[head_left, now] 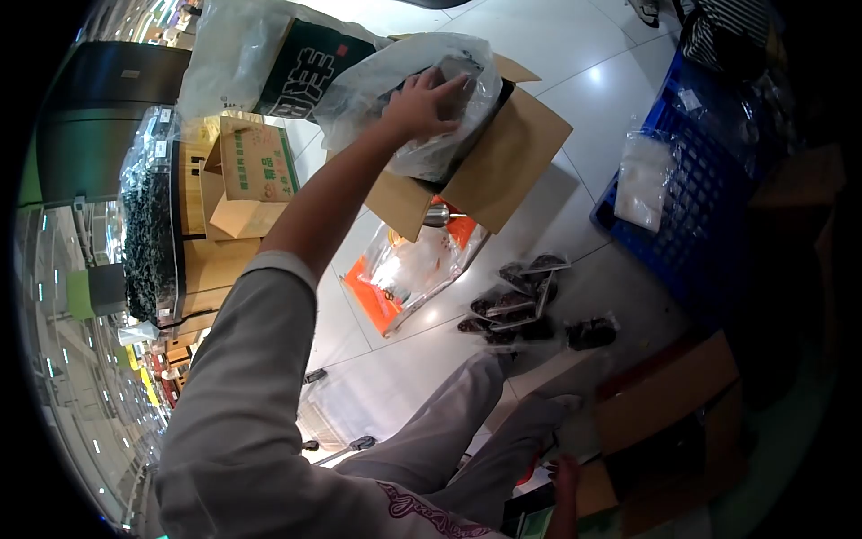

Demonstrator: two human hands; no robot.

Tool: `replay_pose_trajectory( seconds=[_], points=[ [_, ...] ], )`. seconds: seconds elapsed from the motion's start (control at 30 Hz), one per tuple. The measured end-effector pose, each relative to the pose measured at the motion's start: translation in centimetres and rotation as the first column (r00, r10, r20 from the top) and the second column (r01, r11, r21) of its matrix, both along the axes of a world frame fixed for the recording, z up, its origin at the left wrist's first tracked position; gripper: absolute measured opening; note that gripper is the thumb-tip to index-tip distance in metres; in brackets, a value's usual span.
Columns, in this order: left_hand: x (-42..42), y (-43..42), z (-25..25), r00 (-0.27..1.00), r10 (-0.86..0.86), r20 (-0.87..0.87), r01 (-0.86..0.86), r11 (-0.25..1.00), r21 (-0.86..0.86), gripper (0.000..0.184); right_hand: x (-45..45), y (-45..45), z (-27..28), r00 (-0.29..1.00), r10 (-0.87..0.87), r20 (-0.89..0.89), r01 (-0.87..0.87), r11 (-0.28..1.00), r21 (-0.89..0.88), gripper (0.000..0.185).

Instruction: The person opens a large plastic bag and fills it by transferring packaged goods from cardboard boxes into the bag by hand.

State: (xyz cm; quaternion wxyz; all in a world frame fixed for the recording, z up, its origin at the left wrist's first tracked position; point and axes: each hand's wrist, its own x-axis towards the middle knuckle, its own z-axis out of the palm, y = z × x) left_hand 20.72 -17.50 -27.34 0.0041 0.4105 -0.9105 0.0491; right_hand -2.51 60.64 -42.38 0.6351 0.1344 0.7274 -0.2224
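My left hand (424, 108) rests with spread fingers on a clear plastic bag (476, 63) holding something dark. That bag sits in the mouth of an open cardboard box (507, 144), its flaps folded outward. Against the bag's left side lies a large translucent bag with a dark green printed panel (305, 67). My right hand (564, 472) hangs low beside another open cardboard box (664, 413); its fingers are small and dim, and whether they hold anything is unclear.
An orange-and-clear package (413, 269) and several dark items in clear wrap (521, 301) lie on the tiled floor. A blue plastic crate (682, 189) with a white packet (645, 180) stands right. At left are a printed carton (260, 162) and bagged dark flakes (148, 234).
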Motion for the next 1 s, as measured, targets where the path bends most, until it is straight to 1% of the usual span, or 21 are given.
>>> replay_pose_trajectory(
  seconds=[0.07,0.1,0.17,0.2,0.27,0.3,0.33,0.4,0.43,0.5,0.57,0.6,0.63,0.7,0.73,0.77,0.8,0.83,0.9,0.93,1.0],
  points=[
    [-0.8,0.4,-0.8,0.962,0.208,0.177,-0.216,0.976,0.029,0.081,0.4,-0.1,0.4,1.000,0.011,0.004,-0.011,1.000,0.003,0.024],
    [-0.7,0.2,-0.8,0.962,0.207,0.178,-0.216,0.976,0.031,0.081,0.5,0.0,0.9,1.000,0.010,0.005,-0.010,1.000,0.004,0.024],
    [0.1,-1.0,-1.0,0.947,0.301,0.113,-0.316,0.935,0.162,0.086,0.7,0.0,1.7,0.999,-0.015,-0.029,0.018,0.997,0.080,0.023],
    [0.6,-1.3,-1.1,0.948,0.297,0.114,-0.313,0.935,0.166,0.086,0.6,0.4,1.8,0.999,-0.018,-0.029,0.020,0.996,0.084,0.023],
    [2.0,-1.8,-0.9,0.967,0.250,0.046,-0.249,0.968,-0.015,0.090,0.6,1.5,2.1,0.998,-0.028,-0.053,0.029,0.999,0.032,0.022],
    [2.1,-1.5,-0.3,0.968,0.224,0.117,-0.214,0.972,-0.093,0.088,0.4,3.0,1.6,0.998,-0.033,-0.050,0.035,0.999,0.037,0.022],
    [2.0,-1.0,-0.5,0.968,0.218,0.121,-0.208,0.974,-0.089,0.088,0.1,4.4,1.0,0.997,-0.070,-0.028,0.071,0.997,0.028,0.022],
    [2.3,-0.6,-1.3,0.896,0.308,0.320,-0.276,0.950,-0.142,0.081,0.2,4.8,0.6,0.994,-0.109,-0.002,0.109,0.994,0.015,0.022],
    [3.5,-1.6,-3.6,0.903,0.290,0.316,-0.249,0.954,-0.165,0.086,0.4,4.5,0.7,0.996,-0.079,-0.031,0.080,0.997,0.015,0.022],
    [3.0,-1.6,-4.9,0.904,0.329,0.273,-0.302,0.944,-0.135,0.087,0.3,3.8,0.9,0.997,-0.048,-0.060,0.049,0.999,0.013,0.022],
    [2.4,-1.7,-5.1,0.890,0.399,0.221,-0.406,0.914,-0.015,0.089,0.5,2.1,1.0,1.000,0.007,-0.005,-0.007,0.993,0.119,0.022],
    [3.5,-3.4,-7.4,0.892,0.397,0.217,-0.403,0.915,-0.019,0.089,0.9,1.3,1.0,1.000,0.004,-0.007,-0.004,0.993,0.114,0.022],
    [5.7,-6.2,-11.7,0.894,0.398,0.206,-0.398,0.916,-0.040,0.090,1.2,0.5,1.0,1.000,0.000,-0.020,0.001,0.996,0.092,0.023],
    [7.1,-7.1,-12.4,0.901,0.388,0.196,-0.385,0.921,-0.055,0.090,1.6,0.5,1.1,0.999,-0.013,-0.035,0.016,0.997,0.077,0.024],
    [7.0,-5.8,-9.8,0.958,0.283,0.047,-0.286,0.954,0.084,0.084,1.6,0.5,1.0,0.999,-0.036,-0.036,0.037,0.999,0.031,0.025],
    [7.0,-4.5,-8.1,0.956,0.255,-0.141,-0.225,0.953,0.201,0.076,1.7,0.7,1.1,0.997,-0.061,-0.038,0.061,0.998,-0.013,0.025],
    [7.0,-3.2,-6.4,0.918,0.234,-0.321,-0.133,0.942,0.307,0.070,1.5,1.0,1.4,0.997,-0.070,-0.042,0.070,0.997,-0.009,0.025],
    [7.3,-2.1,-5.0,0.814,0.295,-0.500,-0.086,0.913,0.398,0.064,1.3,1.0,1.9,0.997,-0.065,-0.038,0.066,0.997,0.025,0.025],
    [7.4,-0.5,-1.0,0.794,0.482,-0.370,-0.387,0.870,0.305,0.060,0.8,1.5,2.4,0.997,-0.067,-0.037,0.069,0.996,0.057,0.025],
    [8.2,-1.4,-0.9,0.796,0.476,-0.373,-0.379,0.874,0.306,0.060,0.4,2.9,2.2,0.994,-0.102,-0.029,0.104,0.991,0.081,0.023],
    [10.2,-3.5,-2.8,0.887,0.450,-0.097,-0.441,0.892,0.101,0.061,0.1,5.0,2.3,0.990,-0.138,-0.019,0.139,0.984,0.109,0.021]
  ],
)
